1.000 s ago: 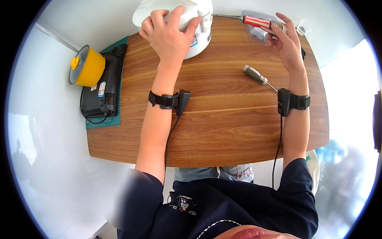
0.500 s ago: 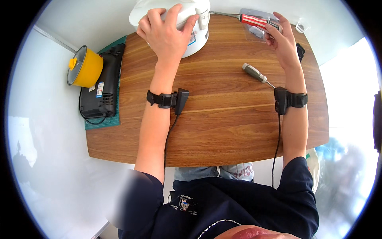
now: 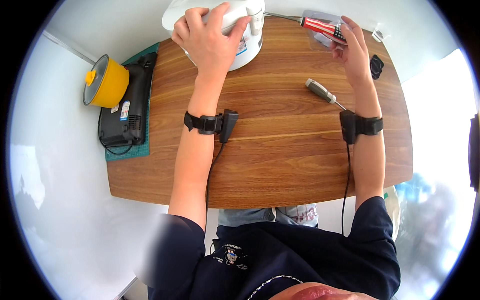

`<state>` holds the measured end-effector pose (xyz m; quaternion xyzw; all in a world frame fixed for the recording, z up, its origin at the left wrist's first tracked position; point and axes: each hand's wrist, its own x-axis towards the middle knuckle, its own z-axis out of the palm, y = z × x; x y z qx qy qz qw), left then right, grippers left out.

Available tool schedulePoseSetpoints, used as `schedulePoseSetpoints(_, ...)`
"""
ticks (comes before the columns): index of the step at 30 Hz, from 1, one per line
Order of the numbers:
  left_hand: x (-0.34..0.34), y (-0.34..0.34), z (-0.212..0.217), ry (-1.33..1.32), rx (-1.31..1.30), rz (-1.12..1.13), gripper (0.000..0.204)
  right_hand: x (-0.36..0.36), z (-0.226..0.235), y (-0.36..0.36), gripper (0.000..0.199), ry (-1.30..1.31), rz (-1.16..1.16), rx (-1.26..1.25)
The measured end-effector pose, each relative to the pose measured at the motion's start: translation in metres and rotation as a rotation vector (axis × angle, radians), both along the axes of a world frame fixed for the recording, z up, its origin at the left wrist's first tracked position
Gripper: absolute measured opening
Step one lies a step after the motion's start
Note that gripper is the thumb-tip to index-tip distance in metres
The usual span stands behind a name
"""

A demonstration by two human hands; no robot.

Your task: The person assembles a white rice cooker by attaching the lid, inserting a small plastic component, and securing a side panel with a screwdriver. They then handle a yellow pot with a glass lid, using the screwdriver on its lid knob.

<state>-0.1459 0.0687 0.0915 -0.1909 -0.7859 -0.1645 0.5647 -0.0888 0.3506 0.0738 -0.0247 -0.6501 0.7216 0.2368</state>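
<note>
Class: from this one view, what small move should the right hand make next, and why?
Probably bring the red-striped screwdriver toward the white cooker. The right hand grips its handle, tip already pointing that way, while the left hand steadies the cooker.

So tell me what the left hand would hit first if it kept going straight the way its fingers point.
Nothing new, probably: the left hand already rests on the white rice cooker, fingers pointing toward the table's far edge. Going on, it would just press along the cooker's lid; depth is hard to judge.

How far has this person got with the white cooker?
Early on, it seems. The left hand steadies the white cooker; the right hand grips a red-striped screwdriver. A grey-handled screwdriver lies unused on the table. No removed parts show, so opening remains.
</note>
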Motion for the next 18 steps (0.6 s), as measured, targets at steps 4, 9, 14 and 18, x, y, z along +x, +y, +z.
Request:
schedulePoseSetpoints(4,-0.001,0.0,0.0,0.016,-0.003,-0.009,0.041,0.002,0.006,0.017,0.044,-0.045,0.012,0.354)
schedulePoseSetpoints(9,-0.003,-0.004,-0.002,0.024,-0.021,0.018,0.041,0.01,0.012,-0.01,0.042,0.048,-0.044,0.251)
schedulePoseSetpoints(14,-0.003,-0.001,0.0,0.015,-0.015,-0.008,0.041,-0.002,0.007,0.016,0.035,-0.027,-0.074,0.488)
schedulePoseSetpoints(18,-0.001,-0.004,-0.001,0.002,-0.012,0.007,0.041,0.012,0.015,0.009,0.044,-0.053,0.078,0.332)
